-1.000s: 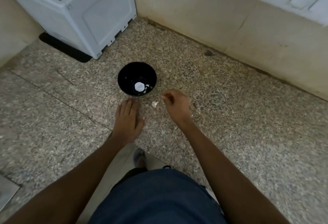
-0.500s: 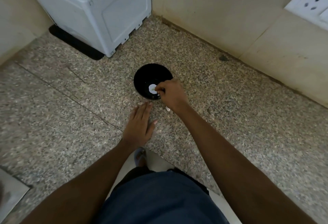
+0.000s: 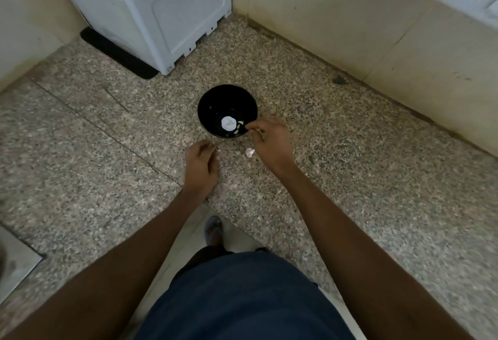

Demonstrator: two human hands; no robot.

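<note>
Black round bowl (image 3: 215, 102) stood on the speckled stone desk (image 3: 350, 178), with a white round slice (image 3: 228, 123) and a few pale slivers already inside. The right hand (image 3: 272, 145) hovered at its 4 o'clock rim, fingers pinched together; whether they held a sliver could not be told. The left hand (image 3: 200, 169) rested at 6 o'clock, fingers loosely curled, holding nothing. One small white scrap (image 3: 249, 152) lay on the desk at 5 o'clock, so the gathering seemed nearly done.

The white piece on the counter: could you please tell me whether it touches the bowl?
Apart. The head view shows a strip of bare counter between the white piece and the bowl.
</note>
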